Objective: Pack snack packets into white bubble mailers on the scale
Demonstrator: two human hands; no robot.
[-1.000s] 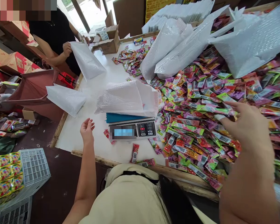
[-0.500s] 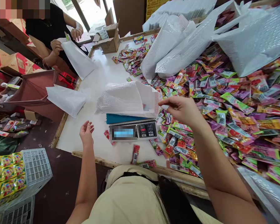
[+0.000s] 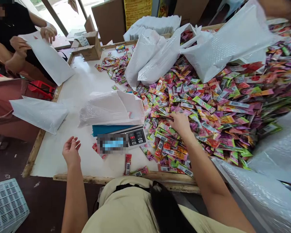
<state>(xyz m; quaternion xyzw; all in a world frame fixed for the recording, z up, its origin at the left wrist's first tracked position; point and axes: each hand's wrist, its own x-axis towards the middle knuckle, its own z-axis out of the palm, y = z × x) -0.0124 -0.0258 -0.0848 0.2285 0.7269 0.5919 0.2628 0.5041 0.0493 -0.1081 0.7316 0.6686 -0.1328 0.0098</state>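
My right hand [image 3: 180, 123] is down on the broad heap of small colourful candy packets [image 3: 203, 105], its fingers pinched together at one slim packet there. My left hand [image 3: 71, 150] hovers over the table's front left part, fingers loosely bent and apart, holding nothing. Between my hands a white bubble mailer [image 3: 103, 108] lies on the blue top [image 3: 113, 129] of a digital scale, its mouth towards the heap. The scale's keypad [image 3: 136, 136] faces me; its display is blurred out. A few loose packets [image 3: 128, 163] lie in front of the scale.
A co-worker's hands [image 3: 20, 47] hold another white mailer [image 3: 48, 60] at the far left. An unattended mailer [image 3: 40, 111] overhangs the left table edge. Filled mailers [image 3: 150, 58] stand behind the heap. A cardboard box [image 3: 91, 48] sits at the back corner; a wooden rim [image 3: 36, 152] borders the table.
My right hand has left the mouth of the mailer on the scale and moved into the candy packets. My left hand stays raised beside the scale. The view has turned right.
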